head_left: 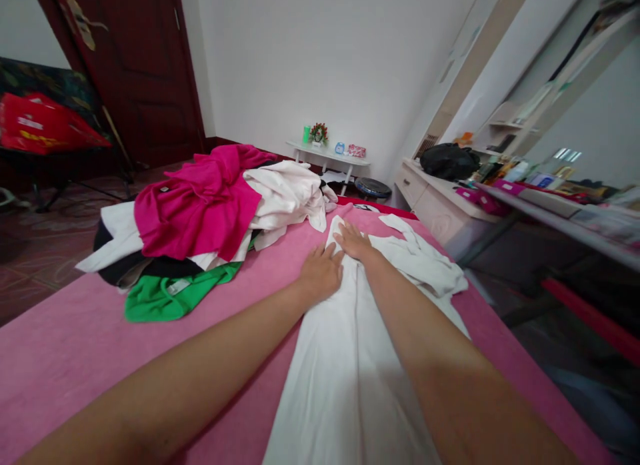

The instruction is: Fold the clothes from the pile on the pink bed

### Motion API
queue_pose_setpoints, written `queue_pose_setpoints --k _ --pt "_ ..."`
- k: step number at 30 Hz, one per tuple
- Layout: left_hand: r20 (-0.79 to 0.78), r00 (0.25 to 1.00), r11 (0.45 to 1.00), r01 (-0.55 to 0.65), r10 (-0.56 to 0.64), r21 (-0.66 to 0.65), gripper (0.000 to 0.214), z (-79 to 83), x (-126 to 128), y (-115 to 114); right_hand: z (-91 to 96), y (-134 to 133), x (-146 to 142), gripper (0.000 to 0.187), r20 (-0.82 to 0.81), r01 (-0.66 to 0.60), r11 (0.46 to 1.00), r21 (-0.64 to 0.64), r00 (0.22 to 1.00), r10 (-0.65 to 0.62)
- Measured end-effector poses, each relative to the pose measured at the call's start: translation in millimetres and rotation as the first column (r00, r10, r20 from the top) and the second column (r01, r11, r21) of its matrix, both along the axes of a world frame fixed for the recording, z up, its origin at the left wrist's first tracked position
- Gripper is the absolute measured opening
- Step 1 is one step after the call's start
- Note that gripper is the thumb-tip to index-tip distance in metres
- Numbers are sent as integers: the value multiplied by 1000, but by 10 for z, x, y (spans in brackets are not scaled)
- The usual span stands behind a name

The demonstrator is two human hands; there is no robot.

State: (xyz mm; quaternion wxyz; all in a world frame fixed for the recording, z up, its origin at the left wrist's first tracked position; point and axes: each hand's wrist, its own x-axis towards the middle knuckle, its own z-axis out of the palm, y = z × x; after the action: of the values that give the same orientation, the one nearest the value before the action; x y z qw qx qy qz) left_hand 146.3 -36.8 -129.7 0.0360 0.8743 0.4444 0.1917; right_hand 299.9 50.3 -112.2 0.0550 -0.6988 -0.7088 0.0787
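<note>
A white garment [350, 358] lies stretched lengthwise on the pink bed cover [75, 358]. My left hand [323, 270] rests flat on the garment's left edge, fingers out and together. Just beyond it, my right hand [353, 241] lies flat on the cloth with fingers extended, touching the left hand. Neither hand grips anything. The garment's far right part [425, 262] is bunched and crumpled.
A pile of clothes sits at the left of the bed: a magenta top [200, 205], white pieces [287, 192], a green one [170, 295]. A dresser [435, 205] and cluttered shelf [550, 198] stand on the right, a small white table [327, 157] by the far wall, a dark red door [135, 65] on the left.
</note>
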Motion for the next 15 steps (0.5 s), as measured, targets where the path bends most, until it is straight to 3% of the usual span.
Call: queue_pose_setpoints --k 5,8,10,13,15 --pt "6 1000 999 -28 28 23 45 33 -33 -52 74 -461 44 50 -12 -63 998 21 998 63" --pt "12 1000 995 -24 23 97 35 83 -40 -88 115 -905 84 45 -4 -103 989 109 995 104" --pt "4 999 988 45 -47 147 28 119 -37 -104 159 -1295 56 48 -33 -185 960 211 980 196" --pt "-22 986 974 166 -164 151 25 154 -26 -110 289 -1993 -104 54 -155 -377 872 311 885 438" --pt "-30 980 970 197 -195 139 26 168 -16 -104 415 -2450 -260 54 -263 -506 823 257 783 564"
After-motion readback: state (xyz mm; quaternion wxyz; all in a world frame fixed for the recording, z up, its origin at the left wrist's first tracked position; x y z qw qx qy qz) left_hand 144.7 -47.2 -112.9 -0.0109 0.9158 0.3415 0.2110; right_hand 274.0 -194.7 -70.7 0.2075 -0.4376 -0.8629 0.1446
